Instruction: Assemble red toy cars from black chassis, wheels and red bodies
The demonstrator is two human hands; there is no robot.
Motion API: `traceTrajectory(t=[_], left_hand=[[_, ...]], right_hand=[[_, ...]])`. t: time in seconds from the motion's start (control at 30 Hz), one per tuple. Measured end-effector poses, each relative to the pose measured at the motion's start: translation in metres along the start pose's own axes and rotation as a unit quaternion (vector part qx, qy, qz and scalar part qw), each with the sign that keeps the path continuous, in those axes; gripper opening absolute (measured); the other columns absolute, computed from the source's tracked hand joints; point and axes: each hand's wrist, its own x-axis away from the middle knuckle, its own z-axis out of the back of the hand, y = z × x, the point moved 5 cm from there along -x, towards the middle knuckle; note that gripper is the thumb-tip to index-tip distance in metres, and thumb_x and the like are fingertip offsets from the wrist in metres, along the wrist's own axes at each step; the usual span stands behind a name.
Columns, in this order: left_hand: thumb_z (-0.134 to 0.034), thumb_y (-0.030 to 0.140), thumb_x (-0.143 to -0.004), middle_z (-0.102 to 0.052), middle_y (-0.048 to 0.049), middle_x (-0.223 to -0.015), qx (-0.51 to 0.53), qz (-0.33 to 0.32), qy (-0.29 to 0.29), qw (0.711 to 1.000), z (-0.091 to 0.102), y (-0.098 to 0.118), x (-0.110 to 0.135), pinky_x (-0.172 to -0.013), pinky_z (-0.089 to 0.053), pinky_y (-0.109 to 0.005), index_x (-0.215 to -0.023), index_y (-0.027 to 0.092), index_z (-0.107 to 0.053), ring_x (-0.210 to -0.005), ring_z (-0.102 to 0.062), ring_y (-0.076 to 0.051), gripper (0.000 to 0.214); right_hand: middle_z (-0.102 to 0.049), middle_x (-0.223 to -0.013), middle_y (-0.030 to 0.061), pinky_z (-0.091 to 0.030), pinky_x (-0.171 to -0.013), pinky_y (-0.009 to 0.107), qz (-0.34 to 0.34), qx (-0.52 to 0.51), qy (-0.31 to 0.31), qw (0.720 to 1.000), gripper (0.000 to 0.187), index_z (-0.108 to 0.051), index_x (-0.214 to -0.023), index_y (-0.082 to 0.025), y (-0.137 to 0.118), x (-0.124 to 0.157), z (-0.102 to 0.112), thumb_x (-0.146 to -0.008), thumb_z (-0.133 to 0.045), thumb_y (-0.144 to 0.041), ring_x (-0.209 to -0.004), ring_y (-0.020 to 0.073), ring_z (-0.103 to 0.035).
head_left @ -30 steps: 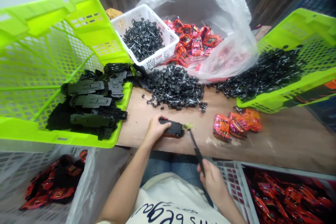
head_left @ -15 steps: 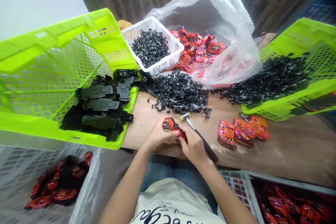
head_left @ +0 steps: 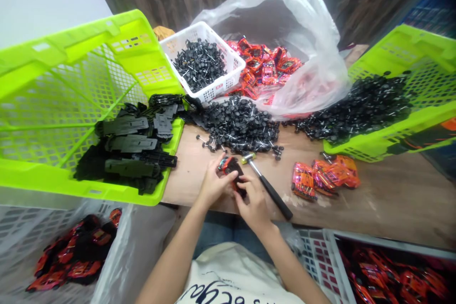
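Note:
Between my two hands is a toy car (head_left: pixel 233 169), its dark underside turned up and an orange-red body edge showing. My left hand (head_left: pixel 216 181) grips it from the left, thumb across the underside. On the other side, the fingers and thumb of my right hand (head_left: pixel 253 201) close on its near end. A small hammer (head_left: pixel 270 189) with a black handle and brass-coloured head lies just right of my hands. Beyond them is a heap of black wheel-and-axle sets (head_left: pixel 240 123). Several orange-red car bodies (head_left: pixel 324 175) rest on the table to the right.
A tipped green crate (head_left: pixel 153 194) at left holds black chassis plates (head_left: pixel 130 142). Wheel sets fill a white basket (head_left: pixel 235 76) and a green crate (head_left: pixel 370 147) at right. Red car bodies lie in a plastic bag (head_left: pixel 320 23). Crates with red cars stand below the table (head_left: pixel 384 213) on both sides.
The car has been turned so its dark underside faces up more. My right hand has shifted its fingers onto the near end. The whole view has moved slightly.

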Motion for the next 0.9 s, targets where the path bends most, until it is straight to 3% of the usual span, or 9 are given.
traceTrajectory(t=[0.13, 0.27, 0.5, 0.6, 0.67, 0.73, 0.8, 0.83, 0.9], left_hand=[[-0.065, 0.021, -0.076, -0.059, -0.01, -0.118, -0.012, -0.074, -0.098, 0.992, -0.014, 0.024, 0.014, -0.096, -0.047, -0.033, -0.134, 0.02, -0.045, -0.11, -0.059, -0.022, 0.062], [-0.062, 0.019, -0.078, -0.061, -0.0106, -0.118, -0.036, -0.098, -0.138, 0.985, -0.017, 0.039, 0.027, -0.097, -0.046, -0.035, -0.121, 0.019, -0.054, -0.111, -0.059, -0.023, 0.044], [-0.051, 0.015, -0.079, -0.066, -0.0064, -0.1, -0.229, -0.178, -0.018, 0.957, -0.012, 0.051, 0.035, -0.101, -0.041, -0.04, -0.1, 0.022, -0.062, -0.102, -0.06, -0.023, 0.025], [-0.046, 0.011, -0.079, -0.066, -0.0054, -0.097, -0.238, -0.2, 0.003, 0.951, -0.014, 0.053, 0.04, -0.104, -0.038, -0.042, -0.1, 0.023, -0.06, -0.1, -0.06, -0.023, 0.028], [-0.047, 0.014, -0.081, -0.065, -0.0065, -0.099, -0.224, -0.19, -0.006, 0.956, -0.015, 0.053, 0.043, -0.103, -0.039, -0.042, -0.101, 0.024, -0.059, -0.103, -0.058, -0.023, 0.026], [-0.049, 0.021, -0.084, -0.061, -0.0089, -0.109, -0.186, -0.163, -0.061, 0.967, -0.018, 0.05, 0.042, -0.099, -0.043, -0.04, -0.111, 0.023, -0.056, -0.108, -0.055, -0.024, 0.028], [-0.048, 0.03, -0.086, -0.054, -0.0114, -0.122, -0.151, -0.126, -0.098, 0.976, -0.014, 0.044, 0.032, -0.09, -0.048, -0.037, -0.126, 0.023, -0.045, -0.108, -0.054, -0.023, 0.041], [-0.047, 0.032, -0.087, -0.05, -0.0126, -0.125, -0.156, -0.109, -0.083, 0.978, -0.008, 0.039, 0.023, -0.087, -0.049, -0.036, -0.132, 0.022, -0.038, -0.106, -0.054, -0.023, 0.047], [-0.046, 0.032, -0.087, -0.047, -0.0145, -0.124, -0.228, -0.08, 0.012, 0.97, 0.015, 0.031, -0.003, -0.086, -0.048, -0.038, -0.133, 0.019, -0.035, -0.099, -0.054, -0.022, 0.049]], right_hand=[[-0.05, -0.129, 0.0131, -0.044, -0.097, 0.041, -0.042, -0.072, 0.025, 0.996, 0.035, -0.047, -0.122, -0.02, -0.001, -0.019, 0.022, -0.088, -0.051, -0.028, -0.12, 0.0227, -0.048], [-0.059, -0.118, 0.0086, -0.046, -0.096, 0.037, -0.036, -0.108, -0.072, 0.991, 0.033, -0.051, -0.119, -0.021, -0.006, -0.039, 0.034, -0.088, -0.054, -0.031, -0.112, 0.0206, -0.055], [-0.064, -0.096, 0.0092, -0.05, -0.08, 0.034, 0.006, 0.001, -0.027, 1.0, 0.021, -0.056, -0.106, -0.019, -0.023, -0.033, 0.026, -0.086, -0.048, -0.021, -0.091, 0.0222, -0.062], [-0.064, -0.095, 0.0093, -0.049, -0.079, 0.033, 0.016, 0.018, -0.011, 1.0, 0.021, -0.056, -0.105, -0.019, -0.03, -0.031, 0.021, -0.087, -0.045, -0.019, -0.09, 0.022, -0.061], [-0.064, -0.095, 0.0078, -0.049, -0.078, 0.032, 0.008, -0.008, -0.046, 0.999, 0.021, -0.056, -0.105, -0.02, -0.033, -0.035, 0.025, -0.086, -0.046, -0.019, -0.089, 0.0211, -0.061], [-0.064, -0.094, 0.006, -0.049, -0.078, 0.031, -0.005, -0.025, -0.071, 0.997, 0.02, -0.056, -0.104, -0.021, -0.033, -0.04, 0.039, -0.086, -0.049, -0.021, -0.089, 0.0202, -0.061], [-0.064, -0.097, 0.0056, -0.049, -0.081, 0.031, -0.009, 0.002, -0.05, 0.999, 0.02, -0.055, -0.105, -0.022, -0.026, -0.045, 0.064, -0.086, -0.051, -0.023, -0.092, 0.0201, -0.061], [-0.063, -0.1, 0.0064, -0.047, -0.084, 0.032, -0.006, 0.034, -0.023, 0.999, 0.021, -0.054, -0.106, -0.021, -0.019, -0.046, 0.078, -0.086, -0.052, -0.024, -0.095, 0.0205, -0.06], [-0.061, -0.105, 0.009, -0.044, -0.09, 0.035, 0.009, 0.118, 0.019, 0.993, 0.021, -0.054, -0.106, -0.02, 0.0, -0.043, 0.098, -0.086, -0.052, -0.024, -0.101, 0.0222, -0.057]])
